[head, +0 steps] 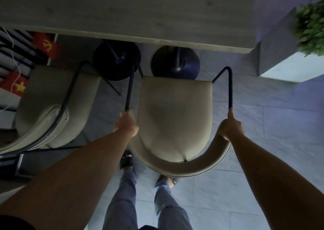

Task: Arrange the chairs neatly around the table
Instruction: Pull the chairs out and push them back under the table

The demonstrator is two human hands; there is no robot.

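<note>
Two bare forearms reach forward from the near edge. The left hand (126, 123) is closed around the left arm rail of a beige chair (172, 117); the right hand (230, 127) is wrapped around the right end of its curved backrest. The chair faces the grey table (126, 14), its front edge just short of the tabletop and beside two black round table bases (175, 63). A second chair (52, 110) stands to the left.

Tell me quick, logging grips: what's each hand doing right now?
Left hand: closed on the beige chair, at its left armrest.
Right hand: closed on the same chair's right armrest.
</note>
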